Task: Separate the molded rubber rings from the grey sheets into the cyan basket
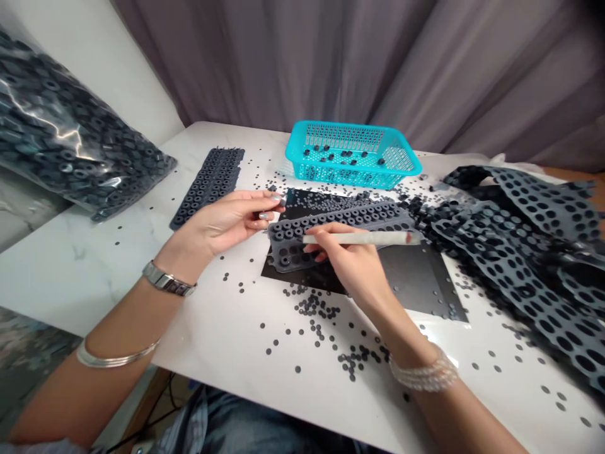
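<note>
In the head view, a white marbled table (208, 340) carries the work. Near its middle lies a black mat (425, 277), and across the mat's left and far part rests a dark grey moulded strip (326, 221) with rows of ring-shaped pieces.

The right hand (352, 258) is closed around a pale stick (363, 238), its fingers curled over the strip's near side; the stick's left end points over the rings. A reddish mark on its right end is too small to read.

The left hand (227, 221) is just off the strip's left end, thumb and fingertips drawn nearly together; whether they hold a small piece I cannot tell. A metal watch (169, 279) circles the left wrist, its dial hidden.

Toward the table's far edge stands a turquoise basket (353, 170) with a few dark pieces inside. A second strip (208, 183) lies toward the far left corner, and a clear bag (80, 132) of dark rings leans at the left edge. Perforated sheets (520, 252) heap along the right; small dark discs (316, 308) scatter across the surface.
</note>
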Demonstrator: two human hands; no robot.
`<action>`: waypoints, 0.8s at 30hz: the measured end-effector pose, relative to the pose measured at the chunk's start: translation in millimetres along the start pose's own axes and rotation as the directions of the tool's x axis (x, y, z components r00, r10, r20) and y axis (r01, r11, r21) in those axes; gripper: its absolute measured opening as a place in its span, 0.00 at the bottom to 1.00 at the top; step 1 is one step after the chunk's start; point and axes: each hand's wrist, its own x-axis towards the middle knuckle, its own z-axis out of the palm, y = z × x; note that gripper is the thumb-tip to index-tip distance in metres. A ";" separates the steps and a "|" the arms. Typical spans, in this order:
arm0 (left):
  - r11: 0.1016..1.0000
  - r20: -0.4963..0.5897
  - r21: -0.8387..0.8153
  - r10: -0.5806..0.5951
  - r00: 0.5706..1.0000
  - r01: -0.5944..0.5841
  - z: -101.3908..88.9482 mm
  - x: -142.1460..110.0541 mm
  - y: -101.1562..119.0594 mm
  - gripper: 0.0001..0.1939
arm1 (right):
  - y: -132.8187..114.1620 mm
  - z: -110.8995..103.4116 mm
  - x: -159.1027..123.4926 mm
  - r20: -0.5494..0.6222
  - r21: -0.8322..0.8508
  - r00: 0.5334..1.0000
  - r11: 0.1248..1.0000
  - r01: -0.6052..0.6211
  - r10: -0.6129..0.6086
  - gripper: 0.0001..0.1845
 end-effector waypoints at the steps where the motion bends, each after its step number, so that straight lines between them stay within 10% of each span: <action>1: 0.998 0.016 -0.064 -0.029 0.999 0.030 1.6 1.6 -3.2 0.01 | -0.9 -3.0 -0.1 -0.024 0.032 1.000 0.999 -0.013 0.013 0.11; 24: 0.857 0.089 -0.471 -0.186 0.978 0.206 12.0 -3.9 -2.5 0.10 | -1.2 -5.0 -3.8 0.064 -0.038 0.998 0.999 -0.025 0.028 0.12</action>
